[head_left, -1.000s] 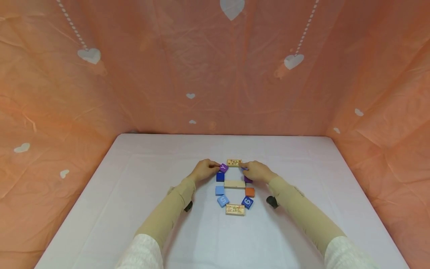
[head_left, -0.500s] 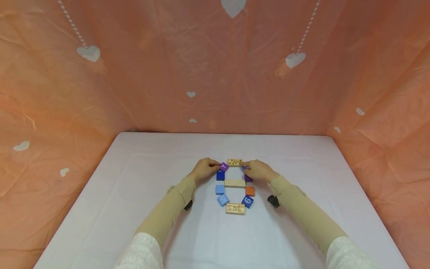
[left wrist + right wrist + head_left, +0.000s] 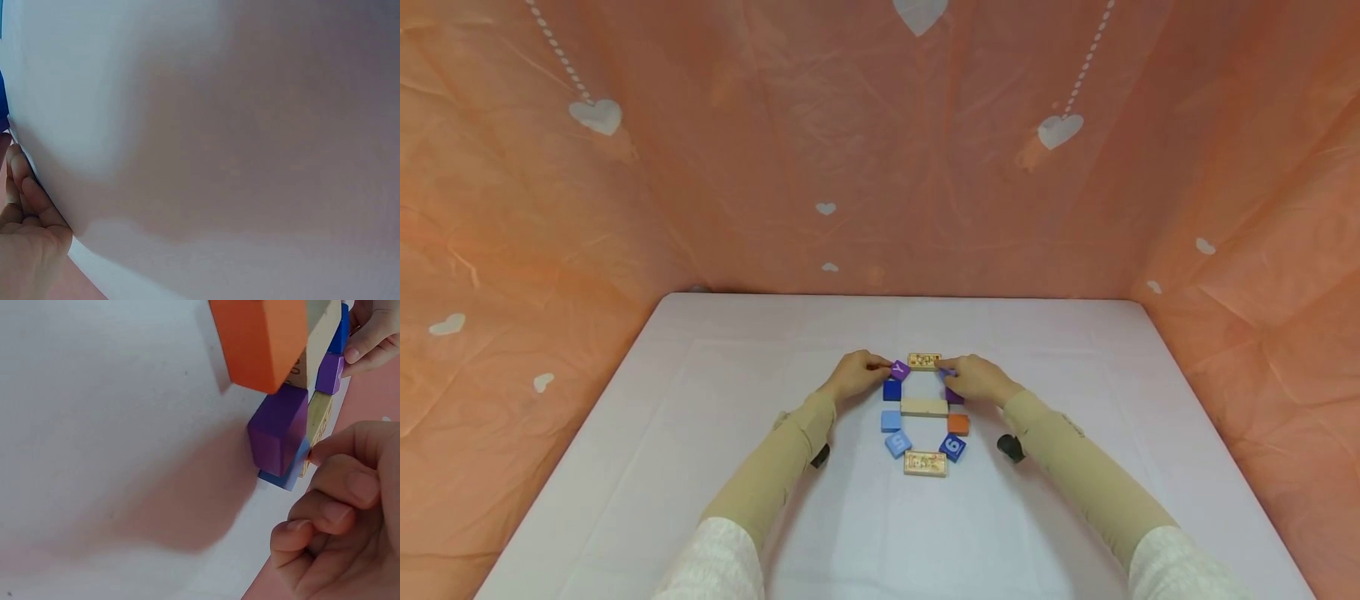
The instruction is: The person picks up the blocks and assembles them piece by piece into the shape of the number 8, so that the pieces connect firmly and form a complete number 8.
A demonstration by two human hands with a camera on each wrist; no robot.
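Observation:
In the head view my left hand point(image 3: 857, 375) has thumb and forefinger on the outer corner of a purple letter block point(image 3: 900, 370) marked Y. My right hand point(image 3: 979, 379) grips a blue block point(image 3: 287, 475) at the upper right of the layout, partly covered by its fingers. The right forefinger tip reaches the end of a printed wooden domino point(image 3: 924, 360) at the far side. A plain purple block point(image 3: 275, 434) stands just beside the blue one. In the left wrist view, curled fingers point(image 3: 40, 203) show at the left edge, with what they touch mostly out of frame.
The blocks form a ring crossed by a plain wooden bar point(image 3: 924, 407). Nearer lie a dark blue block point(image 3: 892, 390), light blue blocks point(image 3: 891, 422), an orange block point(image 3: 958, 425), a blue 6 block point(image 3: 952, 447) and a second domino point(image 3: 925, 464), all on a white-covered table point(image 3: 625, 500).
Both hands stay at the same blocks with hardly any movement. The whole head view has shifted slightly, and the block layout looks unchanged.

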